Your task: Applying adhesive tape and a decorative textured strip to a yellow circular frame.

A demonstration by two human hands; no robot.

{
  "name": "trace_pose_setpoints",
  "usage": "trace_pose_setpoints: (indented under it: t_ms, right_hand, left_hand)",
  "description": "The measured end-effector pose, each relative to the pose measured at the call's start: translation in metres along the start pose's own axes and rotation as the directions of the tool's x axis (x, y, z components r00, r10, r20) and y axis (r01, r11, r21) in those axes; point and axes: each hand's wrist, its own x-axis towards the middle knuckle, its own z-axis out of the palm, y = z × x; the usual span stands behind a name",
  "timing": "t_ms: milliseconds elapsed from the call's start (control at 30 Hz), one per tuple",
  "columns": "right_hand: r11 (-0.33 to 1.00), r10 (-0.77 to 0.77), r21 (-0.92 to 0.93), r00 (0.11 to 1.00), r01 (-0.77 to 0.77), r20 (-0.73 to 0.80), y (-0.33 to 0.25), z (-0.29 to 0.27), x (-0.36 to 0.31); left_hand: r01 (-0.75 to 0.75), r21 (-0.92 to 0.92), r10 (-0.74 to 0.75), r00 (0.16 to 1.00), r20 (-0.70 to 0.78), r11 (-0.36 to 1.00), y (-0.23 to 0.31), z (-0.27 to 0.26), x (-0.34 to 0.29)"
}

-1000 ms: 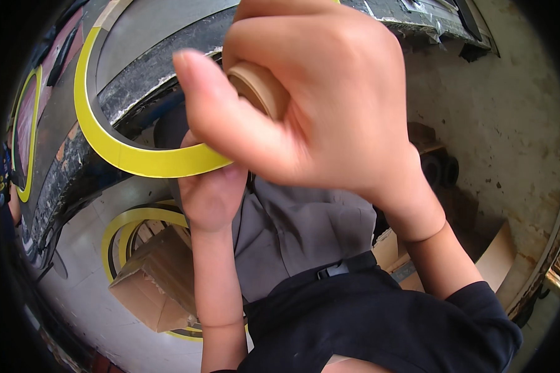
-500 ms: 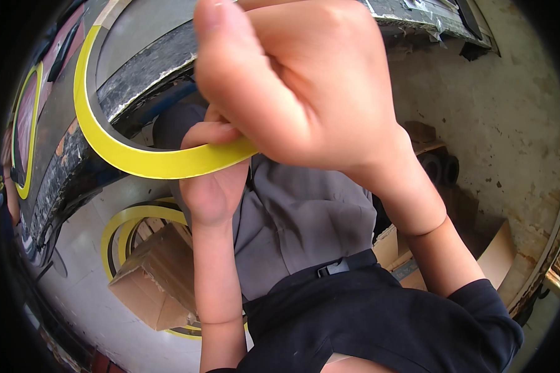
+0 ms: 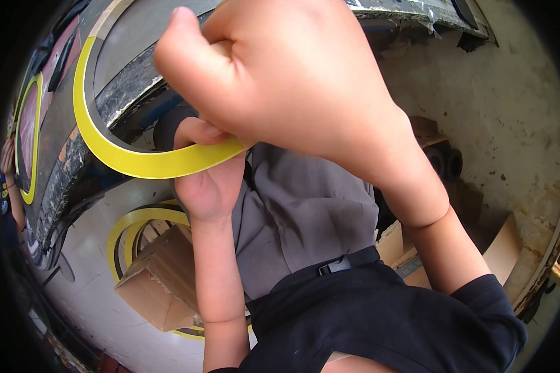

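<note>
Yellow band (image 3: 149, 164) in the left hand (image 3: 206, 189)

The left hand closes on the curved band's lower stretch, thumb on top, above the grey trousers (image 3: 311, 214). The right hand (image 3: 286, 81) covers the band just beyond; its fingertips are hidden, so its grip cannot be told. The band sweeps up past the dark bench's edge (image 3: 134, 99). Below, 1 cardboard box (image 3: 162, 280) sits beside yellow rings (image 3: 119, 236).

I see the right hand (image 3: 292, 81) shifted left; the tan roll it showed a second ago is hidden now, perhaps inside its fist. A co-worker's hand (image 3: 7, 155) shows more at far left.
</note>
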Motion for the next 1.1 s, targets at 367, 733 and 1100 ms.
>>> trace_pose_setpoints:
  t_ms: [367, 733, 1100]
  right_hand:
    - [0.989, -0.031, 0.145, 0.983, 0.004, 0.182, 0.009, -0.006, 0.009]
    - [0.91, 0.179, 0.362, 0.979, -0.201, 0.092, 0.02, -0.028, 0.003]
    - [0.771, 0.229, 0.486, 0.891, -0.412, 0.392, 0.044, -0.059, -0.098]
  left_hand:
    - [0.242, -0.479, -0.223, 0.97, 0.096, 0.844, 0.011, -0.006, 0.017]
    - [0.325, -0.418, -0.282, 0.945, 0.164, 0.848, -0.004, -0.005, 0.035]
    - [0.258, -0.428, -0.153, 0.952, 0.265, 0.866, -0.038, -0.023, 0.014]
